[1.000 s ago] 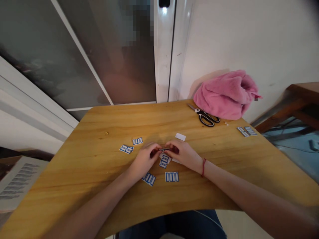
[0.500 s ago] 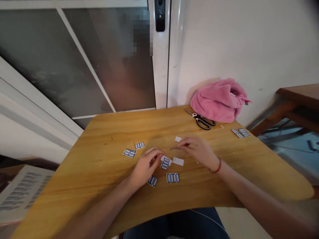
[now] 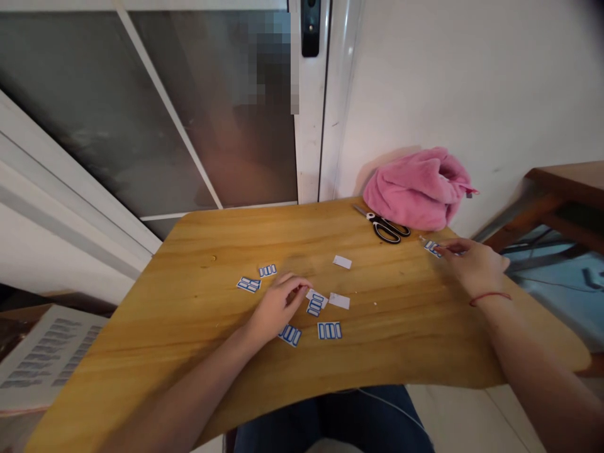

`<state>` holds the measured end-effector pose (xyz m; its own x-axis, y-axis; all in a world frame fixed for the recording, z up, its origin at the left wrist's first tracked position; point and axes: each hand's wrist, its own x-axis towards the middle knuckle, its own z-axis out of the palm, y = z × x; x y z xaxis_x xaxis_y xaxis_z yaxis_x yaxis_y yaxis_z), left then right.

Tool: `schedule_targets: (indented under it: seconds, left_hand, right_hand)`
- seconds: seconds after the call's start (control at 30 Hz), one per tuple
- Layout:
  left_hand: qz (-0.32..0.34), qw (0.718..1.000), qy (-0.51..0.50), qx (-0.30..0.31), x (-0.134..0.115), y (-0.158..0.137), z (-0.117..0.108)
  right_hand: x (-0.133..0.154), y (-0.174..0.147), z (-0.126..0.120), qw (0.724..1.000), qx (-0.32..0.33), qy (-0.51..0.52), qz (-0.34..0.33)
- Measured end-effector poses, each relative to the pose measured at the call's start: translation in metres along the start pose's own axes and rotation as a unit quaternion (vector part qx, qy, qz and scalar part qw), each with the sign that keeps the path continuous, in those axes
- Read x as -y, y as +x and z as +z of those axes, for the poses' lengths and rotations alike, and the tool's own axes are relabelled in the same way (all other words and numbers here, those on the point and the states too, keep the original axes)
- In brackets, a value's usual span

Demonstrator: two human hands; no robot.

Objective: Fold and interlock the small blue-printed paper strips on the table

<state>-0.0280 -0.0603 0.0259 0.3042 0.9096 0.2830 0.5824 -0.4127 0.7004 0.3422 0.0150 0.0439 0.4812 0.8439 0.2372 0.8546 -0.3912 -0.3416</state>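
Note:
My left hand (image 3: 282,303) rests on the table, its thumb and forefinger closed at the edge of a white paper piece. Whatever lies between those fingertips is too small to make out. Against that piece lies a blue-framed label (image 3: 315,304). Another label (image 3: 290,335) is partly under my left wrist, and one more label (image 3: 329,330) lies nearer me. At the right table edge my right hand (image 3: 472,261) is closed on what look like slim grey tweezers, mostly hidden by the fingers. Its fingertips touch blue-framed labels (image 3: 432,248) there.
Two blank white pieces (image 3: 339,301) lie mid-table, with labels (image 3: 248,284) to the left. Black-handled scissors (image 3: 387,230) and a pink plush cloth bundle (image 3: 418,192) are at the back, by the wall. A printed carton (image 3: 47,352) stands left of the wooden table (image 3: 179,302).
My right hand has moved from mid-table out to the labels at the right edge, uncovering a white piece at the back. My left hand has stayed in place.

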Motion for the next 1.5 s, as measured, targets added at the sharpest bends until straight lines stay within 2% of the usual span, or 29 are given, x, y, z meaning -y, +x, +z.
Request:
schedule_targets:
  seconds: [0.13, 0.27, 0.4, 0.5, 0.57, 0.63, 0.67, 0.77, 0.87, 0.97, 1.03, 1.13, 1.23, 1.3, 1.5]
  left_hand:
    - [-0.001, 1.0, 0.002, -0.011, 0.001, 0.0, -0.004]
    - [0.008, 0.999, 0.021, -0.029, 0.005, 0.0, -0.005]
    - [0.019, 0.997, 0.038, -0.059, 0.011, 0.004, -0.011]
    - [0.008, 0.991, 0.072, -0.11, 0.02, 0.009, -0.029]
    - [-0.013, 0.983, 0.118, -0.139, 0.028, 0.013, -0.046]
    - [-0.05, 0.977, 0.17, -0.12, 0.04, 0.016, -0.063]
    - [-0.071, 0.975, 0.188, -0.098, 0.046, 0.016, -0.07]
    - [-0.117, 0.973, 0.2, -0.022, 0.064, 0.016, -0.081]
    - [-0.162, 0.966, 0.202, -0.008, 0.077, 0.015, -0.076]
    - [-0.185, 0.956, 0.224, -0.033, 0.082, 0.016, -0.063]
    - [-0.184, 0.958, 0.219, -0.03, 0.081, 0.017, -0.057]
    - [-0.178, 0.962, 0.205, -0.027, 0.074, 0.017, -0.053]
    - [-0.159, 0.97, 0.183, -0.032, 0.064, 0.017, -0.052]
    - [-0.145, 0.978, 0.143, -0.037, 0.055, 0.017, -0.049]
    - [-0.143, 0.989, -0.024, -0.035, 0.033, 0.014, -0.027]
  right_hand:
    - [-0.001, -0.003, 0.003, 0.999, 0.006, -0.035, 0.02]
    - [-0.002, -0.005, 0.004, 0.993, 0.013, -0.111, -0.023]
    - [-0.008, -0.001, 0.009, 0.992, -0.004, -0.11, -0.066]
    - [-0.004, -0.001, 0.007, 0.995, -0.055, -0.059, -0.063]
    - [0.008, -0.008, 0.0, 0.995, -0.089, 0.0, -0.055]
    - [0.027, -0.021, -0.007, 0.987, -0.099, 0.084, -0.096]
    - [0.038, -0.028, -0.01, 0.979, -0.095, 0.128, -0.127]
    - [0.072, -0.051, -0.006, 0.949, 0.015, 0.212, -0.233]
    - [0.096, -0.065, 0.013, 0.921, 0.093, 0.183, -0.331]
    - [0.108, -0.066, 0.037, 0.906, 0.106, 0.116, -0.394]
    - [0.111, -0.063, 0.05, 0.906, 0.117, 0.092, -0.396]
    - [0.111, -0.058, 0.062, 0.908, 0.167, 0.102, -0.37]
    - [0.111, -0.058, 0.065, 0.907, 0.186, 0.135, -0.353]
    - [0.112, -0.061, 0.064, 0.9, 0.182, 0.161, -0.363]
    - [0.119, -0.078, 0.056, 0.817, 0.217, 0.224, -0.485]
